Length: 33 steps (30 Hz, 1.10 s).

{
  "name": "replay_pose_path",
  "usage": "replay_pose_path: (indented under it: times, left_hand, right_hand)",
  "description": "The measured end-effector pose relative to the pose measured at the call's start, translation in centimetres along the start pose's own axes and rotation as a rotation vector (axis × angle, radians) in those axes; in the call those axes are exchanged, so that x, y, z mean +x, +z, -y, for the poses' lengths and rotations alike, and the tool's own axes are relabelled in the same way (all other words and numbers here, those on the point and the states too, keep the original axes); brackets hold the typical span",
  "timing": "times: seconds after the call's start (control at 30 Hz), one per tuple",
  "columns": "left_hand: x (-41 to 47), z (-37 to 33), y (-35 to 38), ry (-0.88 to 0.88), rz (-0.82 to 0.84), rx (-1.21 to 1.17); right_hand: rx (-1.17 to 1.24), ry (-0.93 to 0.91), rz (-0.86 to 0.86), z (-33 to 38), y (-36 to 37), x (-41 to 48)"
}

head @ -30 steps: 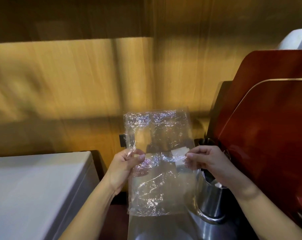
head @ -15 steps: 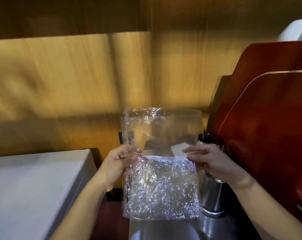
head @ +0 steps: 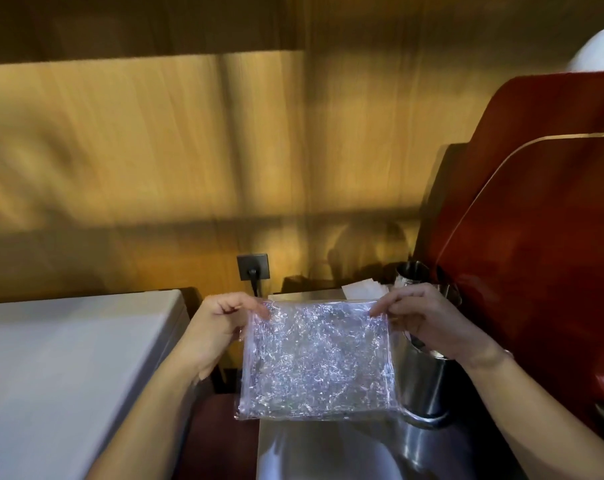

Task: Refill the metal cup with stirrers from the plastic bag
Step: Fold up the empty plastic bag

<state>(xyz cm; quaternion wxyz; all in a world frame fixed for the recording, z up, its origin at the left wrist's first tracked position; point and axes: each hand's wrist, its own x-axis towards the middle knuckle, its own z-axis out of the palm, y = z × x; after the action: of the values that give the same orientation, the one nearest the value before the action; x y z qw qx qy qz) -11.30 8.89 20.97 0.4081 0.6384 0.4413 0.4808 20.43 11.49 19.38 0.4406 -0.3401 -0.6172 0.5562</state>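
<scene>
Both hands pinch bag top corners: L hand (head: 221,327), R hand (head: 428,323) | plastic bag (head: 317,362) flat, looks empty, beside metal cup (head: 421,386) | fold neat, w/ even tension

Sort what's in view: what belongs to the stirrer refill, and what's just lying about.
Job: plastic bag, pinched at its top corners by left hand and right hand; metal cup.

Lying about: wall socket, white box, red machine, paper slip.

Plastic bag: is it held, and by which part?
Yes. The plastic bag is pinched at its top corners by the left hand and the right hand.
</scene>
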Motion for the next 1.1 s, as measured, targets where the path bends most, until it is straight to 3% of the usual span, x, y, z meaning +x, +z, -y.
replay_pose_path:
  times: [0.23, 0.4, 0.5, 0.63, 0.83, 0.97, 1.1]
  left_hand:
    - [-0.4, 1.1, 0.4, -0.127, -0.029, -0.155]
    - [-1.0, 1.1, 3.9, -0.155, 0.363, 0.078]
    - [-1.4, 1.8, 7.0, -0.130, 0.479, 0.032]
    - [-1.9, 2.8, 8.4, -0.070, 0.282, -0.027]
    - [-2.1, 3.3, 6.5, -0.215, 0.080, -0.230]
    - [-2.1, 4.0, 6.5, -0.363, -0.089, -0.382]
    - [-2.5, 5.6, 7.2, -0.436, -0.137, -0.317]
  right_hand:
    - [-0.372, -0.056, 0.072, 1.6, 2.5, -0.2]
    - [-0.512, -0.007, 0.273, 3.5, 5.2, 0.2]
    - [-0.589, 0.005, 0.305, 3.8, 6.5, 0.6]
    - [-0.609, 0.027, 0.239, 3.6, 6.5, 0.9]
    - [-0.437, 0.214, 0.157, 2.0, 4.2, 0.0]
    - [-0.068, 0.219, -0.103, -0.9, 4.8, -0.6]
    - [0.006, 0.328, -0.312, -4.8, 6.7, -1.4]
